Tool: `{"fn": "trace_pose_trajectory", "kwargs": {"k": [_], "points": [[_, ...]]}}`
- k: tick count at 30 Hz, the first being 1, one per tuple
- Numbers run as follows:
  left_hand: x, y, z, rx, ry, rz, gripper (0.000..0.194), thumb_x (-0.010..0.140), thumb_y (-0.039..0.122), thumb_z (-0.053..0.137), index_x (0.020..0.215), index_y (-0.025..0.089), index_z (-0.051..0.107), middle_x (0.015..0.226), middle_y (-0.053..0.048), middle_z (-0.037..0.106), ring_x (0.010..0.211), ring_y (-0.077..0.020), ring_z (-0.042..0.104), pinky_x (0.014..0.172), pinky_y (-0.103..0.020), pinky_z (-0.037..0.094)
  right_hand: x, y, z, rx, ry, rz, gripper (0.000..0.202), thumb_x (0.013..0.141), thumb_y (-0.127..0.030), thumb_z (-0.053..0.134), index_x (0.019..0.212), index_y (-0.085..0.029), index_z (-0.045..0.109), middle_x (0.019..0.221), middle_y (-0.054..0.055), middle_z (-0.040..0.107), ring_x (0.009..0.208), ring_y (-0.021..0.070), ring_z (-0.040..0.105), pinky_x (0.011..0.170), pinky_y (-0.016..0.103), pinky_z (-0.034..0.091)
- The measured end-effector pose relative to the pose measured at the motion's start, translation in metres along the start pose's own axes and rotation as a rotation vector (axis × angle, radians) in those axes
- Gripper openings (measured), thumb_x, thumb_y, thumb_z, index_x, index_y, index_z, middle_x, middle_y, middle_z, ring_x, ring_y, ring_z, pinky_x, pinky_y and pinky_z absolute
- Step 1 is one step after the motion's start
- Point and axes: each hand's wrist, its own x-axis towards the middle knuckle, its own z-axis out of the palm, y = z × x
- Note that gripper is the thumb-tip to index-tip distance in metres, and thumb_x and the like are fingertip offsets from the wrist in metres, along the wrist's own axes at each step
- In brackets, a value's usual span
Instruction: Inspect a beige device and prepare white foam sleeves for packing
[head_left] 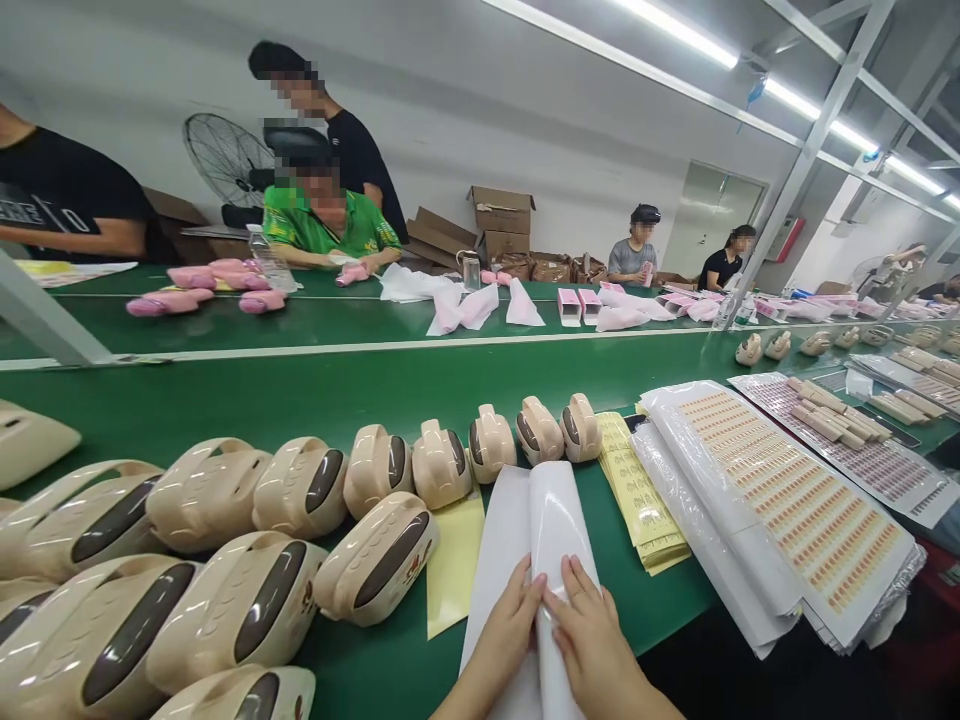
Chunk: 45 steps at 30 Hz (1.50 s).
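Left hand (504,630) and right hand (589,640) each grip the glossy white sheet (551,530) at 6 o'clock, near the desk (315,400) edge; beige casings (375,565) crowd 9 o'clock

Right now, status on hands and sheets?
Left hand, right hand both pinching folded white sheet. Beige devices crowd left; sticker sheets right.
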Motion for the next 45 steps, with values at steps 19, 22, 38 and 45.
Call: {"fn": "trace_pose_trajectory", "kwargs": {"k": [19, 22, 38, 45], "points": [[0.001, 0.033, -0.040, -0.316, -0.089, -0.151, 0.056, 0.067, 0.054, 0.060, 0.105, 0.014, 0.056, 0.099, -0.013, 0.068, 0.089, -0.0285, 0.064, 0.077, -0.039, 0.050, 0.013, 0.019, -0.042, 0.704, 0.106, 0.124, 0.042, 0.067, -0.028, 0.061, 0.106, -0.016, 0.051, 0.106, 0.011, 0.064, 0.100, 0.0263, 0.060, 0.086, 0.040, 0.048], [-0.011, 0.042, -0.022, -0.267, -0.075, -0.132, 0.053, 0.061, 0.068, 0.057, 0.069, 0.016, 0.061, 0.068, -0.008, 0.068, 0.074, -0.0288, 0.064, 0.068, -0.037, 0.051, 0.009, 0.006, -0.039, 0.318, 0.284, 0.142, 0.041, 0.073, -0.021, 0.050, 0.113, -0.014, 0.049, 0.104, 0.014, 0.065, 0.097, 0.0276, 0.061, 0.085, 0.042, 0.048], [-0.017, 0.077, -0.013, -0.651, 0.167, -0.225, 0.074, 0.032, 0.047, 0.084, 0.097, 0.024, 0.057, 0.075, 0.000, 0.073, 0.076, -0.0294, 0.068, 0.057, -0.031, 0.056, -0.011, -0.020, -0.062, -0.153, 0.071, -0.468, 0.035, 0.080, -0.019, 0.046, 0.112, -0.018, 0.059, 0.128, 0.007, 0.053, 0.121, 0.0165, 0.045, 0.104, 0.031, 0.033], [-0.002, 0.077, 0.001, -0.583, 0.063, -0.276, 0.049, 0.051, 0.035, 0.079, 0.093, 0.023, 0.058, 0.074, -0.001, 0.073, 0.054, -0.0221, 0.067, 0.040, -0.025, 0.049, -0.030, 0.063, -0.133, -0.797, 0.559, -0.023, 0.042, 0.069, 0.005, 0.046, 0.101, -0.017, 0.063, 0.117, 0.016, 0.054, 0.111, 0.0322, 0.046, 0.088, 0.051, 0.041]]}}
